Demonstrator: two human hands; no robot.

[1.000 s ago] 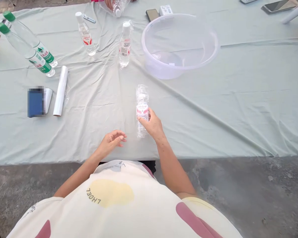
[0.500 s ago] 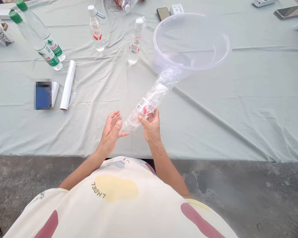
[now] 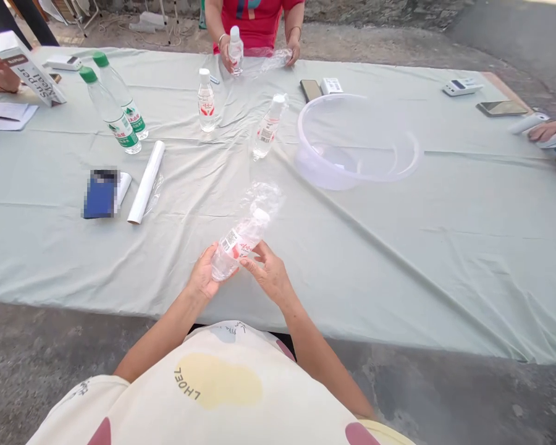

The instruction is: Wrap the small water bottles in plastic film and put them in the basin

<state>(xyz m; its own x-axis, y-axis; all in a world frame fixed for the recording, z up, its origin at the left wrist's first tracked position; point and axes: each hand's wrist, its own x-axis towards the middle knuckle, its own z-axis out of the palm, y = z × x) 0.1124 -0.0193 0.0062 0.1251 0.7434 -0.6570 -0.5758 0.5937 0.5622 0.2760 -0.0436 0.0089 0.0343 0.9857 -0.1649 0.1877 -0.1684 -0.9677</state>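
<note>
Tilted between my two hands is a small water bottle (image 3: 231, 250) with a white cap and a red-and-white label. Clear plastic film (image 3: 262, 196) wraps it and sticks out loosely past the cap. My left hand (image 3: 205, 275) is closed around the bottle's lower end, its fingers partly hidden beneath. At the bottle's right side my right hand (image 3: 269, 272) grips it near the label with thumb and fingers. Farther off stand a second small bottle (image 3: 267, 131) with film around it and a third small bottle (image 3: 206, 102).
A translucent basin (image 3: 324, 176) stands right of centre. To the left lie a film roll (image 3: 147, 182) and a blurred blue item (image 3: 101, 194), near two green-capped bottles (image 3: 115, 120). Across the table a person in red (image 3: 252, 25) holds a bottle and film. Phones lie farther back.
The wrapped bottle has come left and closer to me, away from the basin. My left hand, open beside it before, now holds its lower end. The view has tilted up.
</note>
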